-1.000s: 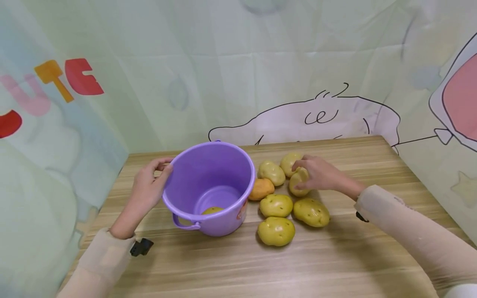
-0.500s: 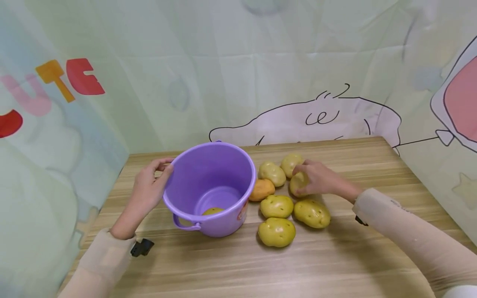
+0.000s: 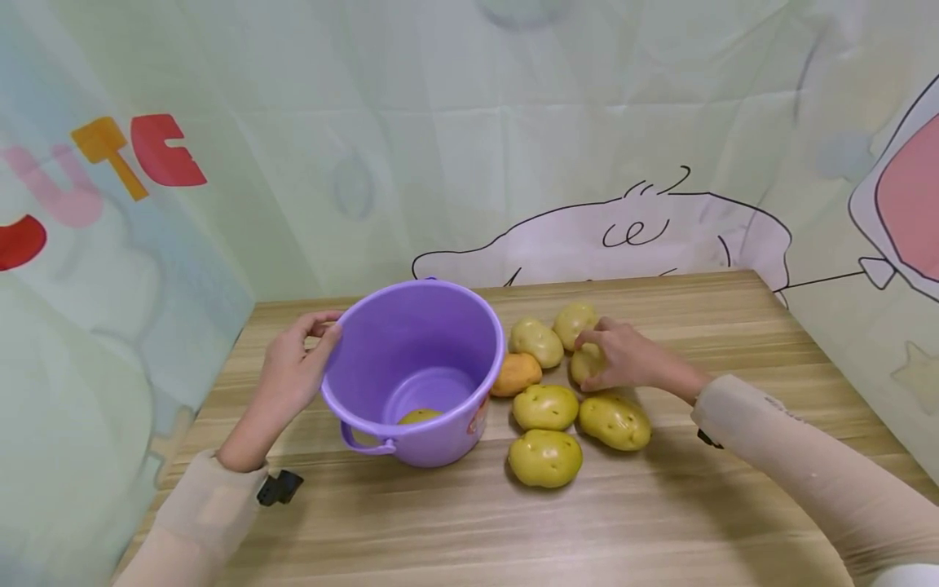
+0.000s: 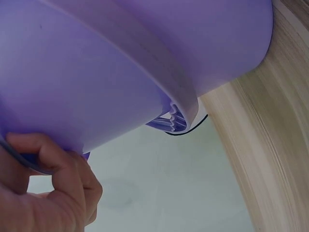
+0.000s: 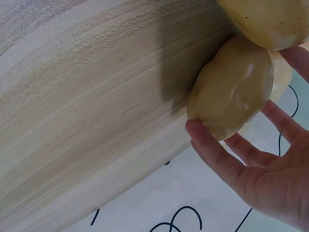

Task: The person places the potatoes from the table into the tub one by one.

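My left hand (image 3: 289, 363) grips the rim of a purple bucket (image 3: 411, 326) on its left side, and in the left wrist view its fingers (image 4: 70, 166) curl over that rim. The bucket leans a little, and part of a yellow potato (image 3: 420, 416) shows at its bottom. On the right, my right hand (image 3: 627, 355) holds a pale potato (image 3: 585, 368) lying on the table, fingers and thumb spread around it. Seen from the right wrist, the fingertips (image 5: 203, 133) touch the potato's (image 5: 231, 89) side, with another potato (image 5: 273, 21) close by.
Around the held one lie two pale potatoes (image 3: 536, 342), several yellow potatoes (image 3: 545, 458) and an orange potato-like piece (image 3: 517, 375) right beside the bucket. Wood-grain table (image 3: 455, 522) extends toward me. Behind it hangs a printed cloth (image 3: 381, 163).
My right hand has closed in around the pale potato, its thumb shifting slightly down along it. The left hand and bucket stay where they were.
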Available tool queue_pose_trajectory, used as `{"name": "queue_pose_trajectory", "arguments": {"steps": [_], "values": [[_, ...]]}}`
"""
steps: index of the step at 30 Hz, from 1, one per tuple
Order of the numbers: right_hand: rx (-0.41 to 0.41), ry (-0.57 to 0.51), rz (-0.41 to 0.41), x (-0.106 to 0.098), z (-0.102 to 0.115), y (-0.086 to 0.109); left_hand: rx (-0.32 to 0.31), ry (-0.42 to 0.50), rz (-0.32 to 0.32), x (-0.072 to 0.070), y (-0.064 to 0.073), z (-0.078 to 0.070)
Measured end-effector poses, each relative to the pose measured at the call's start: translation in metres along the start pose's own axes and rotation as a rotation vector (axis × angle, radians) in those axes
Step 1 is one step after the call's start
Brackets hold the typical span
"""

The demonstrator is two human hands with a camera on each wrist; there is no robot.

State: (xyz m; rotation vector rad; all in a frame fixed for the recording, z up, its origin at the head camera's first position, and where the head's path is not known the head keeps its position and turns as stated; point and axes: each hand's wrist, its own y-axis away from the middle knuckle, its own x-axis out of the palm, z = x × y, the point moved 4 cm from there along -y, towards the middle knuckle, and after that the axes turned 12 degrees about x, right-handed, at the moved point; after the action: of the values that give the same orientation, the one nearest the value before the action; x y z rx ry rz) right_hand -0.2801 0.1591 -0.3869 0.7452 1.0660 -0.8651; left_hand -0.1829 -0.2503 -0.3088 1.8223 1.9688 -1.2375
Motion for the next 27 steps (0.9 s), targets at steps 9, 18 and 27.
{"name": "queue_pose_trajectory", "arguments": {"steps": [9,18,27], "values": [[0.021,-0.002,0.013,0.0041,-0.0009,-0.0015,0.002,0.01,0.0,0.0004,0.0005,0.0012],[0.013,0.015,0.008,0.007,-0.0015,-0.0036,-0.006,0.019,0.004,-0.0001,0.0004,0.0016],[0.025,0.022,0.018,0.0071,-0.002,-0.0043,-0.009,0.01,0.008,-0.0005,0.0002,-0.0002]]}}
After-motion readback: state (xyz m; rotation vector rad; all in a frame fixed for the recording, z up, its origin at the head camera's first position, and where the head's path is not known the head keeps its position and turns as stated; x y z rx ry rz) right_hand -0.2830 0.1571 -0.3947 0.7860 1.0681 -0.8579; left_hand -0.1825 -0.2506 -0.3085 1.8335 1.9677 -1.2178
